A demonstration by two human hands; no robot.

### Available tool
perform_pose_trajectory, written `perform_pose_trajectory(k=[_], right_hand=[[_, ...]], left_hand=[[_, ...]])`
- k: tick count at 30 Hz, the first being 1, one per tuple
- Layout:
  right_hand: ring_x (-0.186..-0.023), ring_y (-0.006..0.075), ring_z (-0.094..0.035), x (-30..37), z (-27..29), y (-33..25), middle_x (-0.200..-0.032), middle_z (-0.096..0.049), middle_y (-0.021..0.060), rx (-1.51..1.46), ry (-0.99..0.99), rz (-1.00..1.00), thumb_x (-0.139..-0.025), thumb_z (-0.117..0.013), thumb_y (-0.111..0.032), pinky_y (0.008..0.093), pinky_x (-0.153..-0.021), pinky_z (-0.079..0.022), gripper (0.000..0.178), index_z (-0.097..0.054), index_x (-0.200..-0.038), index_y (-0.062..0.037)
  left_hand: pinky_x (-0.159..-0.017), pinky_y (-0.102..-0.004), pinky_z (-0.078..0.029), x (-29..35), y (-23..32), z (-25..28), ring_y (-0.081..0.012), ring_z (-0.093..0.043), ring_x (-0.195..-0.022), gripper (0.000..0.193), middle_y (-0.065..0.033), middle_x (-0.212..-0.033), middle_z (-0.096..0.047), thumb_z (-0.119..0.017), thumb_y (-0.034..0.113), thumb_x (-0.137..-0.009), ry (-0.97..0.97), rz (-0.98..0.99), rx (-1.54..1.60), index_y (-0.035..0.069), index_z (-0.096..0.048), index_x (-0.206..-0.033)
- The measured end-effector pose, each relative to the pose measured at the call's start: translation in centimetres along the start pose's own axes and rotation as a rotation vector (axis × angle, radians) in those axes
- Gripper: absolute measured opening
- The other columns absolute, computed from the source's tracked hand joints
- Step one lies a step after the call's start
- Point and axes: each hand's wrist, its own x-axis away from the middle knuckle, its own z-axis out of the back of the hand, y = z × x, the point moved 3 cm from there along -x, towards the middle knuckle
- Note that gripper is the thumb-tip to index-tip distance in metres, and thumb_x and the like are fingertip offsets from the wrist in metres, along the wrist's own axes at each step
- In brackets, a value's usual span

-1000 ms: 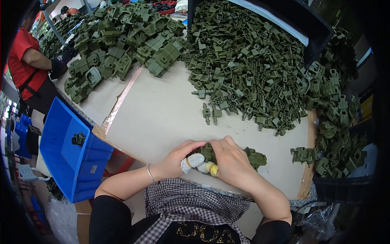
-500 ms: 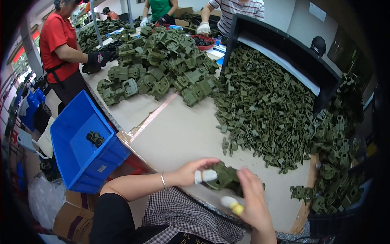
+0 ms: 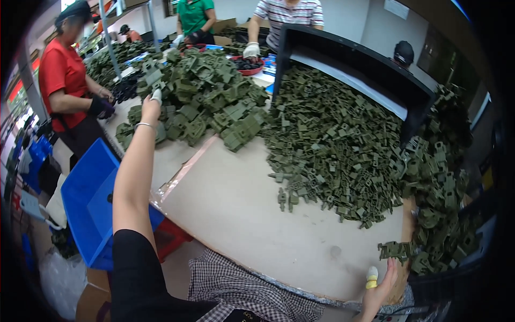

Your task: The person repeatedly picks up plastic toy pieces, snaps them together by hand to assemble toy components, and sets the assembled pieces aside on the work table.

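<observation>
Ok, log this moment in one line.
left hand: at larger green-part pile | right hand: open, at single green part | table: small-part pile too

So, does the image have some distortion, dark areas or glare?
Head view: the beige flat tabletop has a bowed front edge; the head view's corners go black; the head view's far-left daylight looks washed out; in the head view, the olive-green plastic part by the right hand looks fairly clear.

Left fingers (image 3: 156,96) by green parts (image 3: 188,80), grip unclear
</observation>
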Motion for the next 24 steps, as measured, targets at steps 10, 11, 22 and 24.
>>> perform_pose_trajectory(k=[10,11,22,24], right_hand=[[-0.108,0.0393,-0.044,-4.9,-2.2,6.0,-0.118,-0.048,0.0215,0.211,0.197,-0.011,-0.068,-0.07,-0.021,0.0419,-0.093,-0.035,0.071,-0.037,-0.128,-0.0026],[-0.111,0.0402,-0.041,-5.2,-3.5,7.1,-0.121,-0.045,0.0231,0.176,0.17,-0.026,-0.068,-0.07,-0.023,0.0437,-0.095,-0.033,0.074,-0.035,-0.129,-0.0033],[-0.114,0.0386,-0.038,-4.1,0.0,7.5,-0.122,-0.043,0.0224,0.048,0.099,-0.156,-0.07,-0.071,-0.021,0.0432,-0.095,-0.033,0.048,-0.05,-0.11,-0.0055],[-0.118,0.0388,-0.035,-3.2,1.4,7.7,-0.126,-0.04,0.0223,0.144,-0.052,-0.206,-0.071,-0.07,-0.02,0.0424,-0.096,-0.033,0.048,-0.05,-0.111,-0.0047]], left_hand=[[-0.087,-0.031,-0.04,1.3,-4.8,-0.1,-0.022,-0.053,-0.101,0.038,-0.014,-0.112,-0.057,-0.05,0.015,-0.082,0.006,-0.432,-0.358,0.001,-0.052,-0.118],[-0.084,-0.0279,-0.04,1.4,-5.9,1.0,-0.0184,-0.053,-0.1,0.039,-0.0102,-0.112,-0.056,-0.054,0.02,-0.084,-0.119,-0.457,-0.133,0.002,-0.051,-0.119],[-0.094,-0.0365,-0.035,36.6,-1.2,0.1,-0.0278,-0.049,-0.107,0.038,-0.0168,-0.117,-0.05,-0.054,0.017,-0.084,-0.798,-0.744,-0.286,-0.002,-0.048,-0.116],[-0.093,-0.0442,-0.036,40.8,-1.6,1.3,-0.0371,-0.048,-0.105,0.039,-0.0221,-0.114,-0.049,-0.06,0.016,-0.077,-0.975,-0.896,-0.342,-0.002,-0.05,-0.11]])
